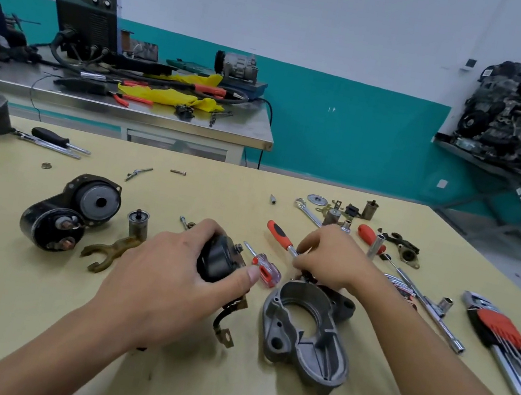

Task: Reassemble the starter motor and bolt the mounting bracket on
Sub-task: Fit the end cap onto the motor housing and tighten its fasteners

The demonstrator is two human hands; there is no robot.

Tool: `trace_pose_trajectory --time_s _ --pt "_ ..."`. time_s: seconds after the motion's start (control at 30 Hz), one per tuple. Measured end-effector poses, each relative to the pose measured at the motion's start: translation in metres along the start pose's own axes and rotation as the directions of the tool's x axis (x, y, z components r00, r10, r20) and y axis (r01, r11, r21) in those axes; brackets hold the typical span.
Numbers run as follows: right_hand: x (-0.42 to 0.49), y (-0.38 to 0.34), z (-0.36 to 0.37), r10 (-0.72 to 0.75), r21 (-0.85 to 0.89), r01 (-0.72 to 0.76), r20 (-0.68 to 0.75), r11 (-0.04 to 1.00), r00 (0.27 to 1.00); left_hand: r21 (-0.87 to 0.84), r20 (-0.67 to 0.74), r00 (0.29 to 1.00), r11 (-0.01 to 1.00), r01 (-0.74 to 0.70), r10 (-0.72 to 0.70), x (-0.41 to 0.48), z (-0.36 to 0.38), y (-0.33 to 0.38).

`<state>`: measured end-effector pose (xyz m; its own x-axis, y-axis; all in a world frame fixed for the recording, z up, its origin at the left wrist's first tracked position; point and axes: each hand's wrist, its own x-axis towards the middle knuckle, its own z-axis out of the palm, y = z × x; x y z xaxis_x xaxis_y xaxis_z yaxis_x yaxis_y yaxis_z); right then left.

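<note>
Head view: the black motor body (218,261) is held in the left hand (167,282), fingers curled over its top and thumb clamped on its near side. Its end points up and away, and its lead (222,324) trails toward the person. The grey cast housing (304,334) lies just right of that thumb and below the right wrist, open face up, with its long axis running toward the person. Mating them looks like a short carry rightward. The right hand (332,258) arches palm-down, fingertips curled at the shaft of the red-handled driver (280,235); whether it pinches it cannot be told. A small screwdriver (265,269) lies between the hands.
</note>
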<state>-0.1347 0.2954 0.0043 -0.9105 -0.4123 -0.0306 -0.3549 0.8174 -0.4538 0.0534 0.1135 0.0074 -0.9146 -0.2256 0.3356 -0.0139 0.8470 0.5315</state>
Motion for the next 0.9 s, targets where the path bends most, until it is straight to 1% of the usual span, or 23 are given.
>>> trace_pose_trajectory --time_s 0.07,0.13,0.17,0.23,0.27,0.33,0.43,0.5,0.6,0.67,0.8,0.9 --pt "-0.002 0.003 -0.006 0.032 0.233 -0.024 -0.032 0.972 0.999 -0.002 -0.005 1.000 1.000 -0.007 0.007 0.000 -0.001 0.000" --pt "-0.005 0.004 -0.013 0.065 0.452 -0.027 -0.068 0.891 0.996 -0.002 -0.004 1.000 1.000 -0.012 0.012 0.000 -0.001 0.000" --pt "-0.006 0.004 -0.016 0.068 0.524 -0.017 -0.079 0.852 0.995 0.001 0.001 1.000 1.000 -0.014 0.014 0.000 -0.001 0.000" --pt "-0.008 0.004 -0.019 0.044 0.608 0.017 -0.086 0.794 0.995 0.027 0.017 1.000 0.999 -0.023 0.023 -0.001 0.000 0.001" --pt "-0.010 0.004 -0.020 0.026 0.624 0.035 -0.088 0.780 0.996 0.062 0.031 0.999 0.998 -0.033 0.031 -0.001 0.001 0.001" --pt "-0.015 0.006 -0.021 0.000 0.632 0.060 -0.095 0.773 0.996 0.197 0.076 0.995 0.978 -0.071 0.057 0.000 0.004 0.001" --pt "-0.023 0.011 -0.020 -0.007 0.647 0.090 -0.129 0.757 0.992 0.418 0.156 0.984 0.897 -0.142 0.083 0.001 0.011 -0.001" --pt "-0.027 0.014 -0.018 0.012 0.673 0.099 -0.158 0.733 0.987 0.494 0.190 0.979 0.854 -0.162 0.077 0.002 0.015 -0.003" --pt "-0.031 0.016 -0.016 0.025 0.697 0.119 -0.193 0.707 0.981 0.527 0.188 0.981 0.838 -0.141 0.048 0.005 0.014 -0.005" --pt "-0.032 0.015 -0.014 0.032 0.704 0.128 -0.209 0.699 0.977 0.541 0.212 0.977 0.828 -0.147 0.035 0.008 0.013 -0.002" --pt "-0.034 0.010 -0.004 0.021 0.700 0.123 -0.193 0.703 0.981 0.555 0.298 0.954 0.816 -0.160 -0.015 0.013 0.007 0.005" --pt "-0.038 0.006 -0.002 -0.010 0.699 0.153 -0.205 0.699 0.979 0.508 0.397 0.916 0.844 -0.172 -0.053 0.019 0.003 0.009"
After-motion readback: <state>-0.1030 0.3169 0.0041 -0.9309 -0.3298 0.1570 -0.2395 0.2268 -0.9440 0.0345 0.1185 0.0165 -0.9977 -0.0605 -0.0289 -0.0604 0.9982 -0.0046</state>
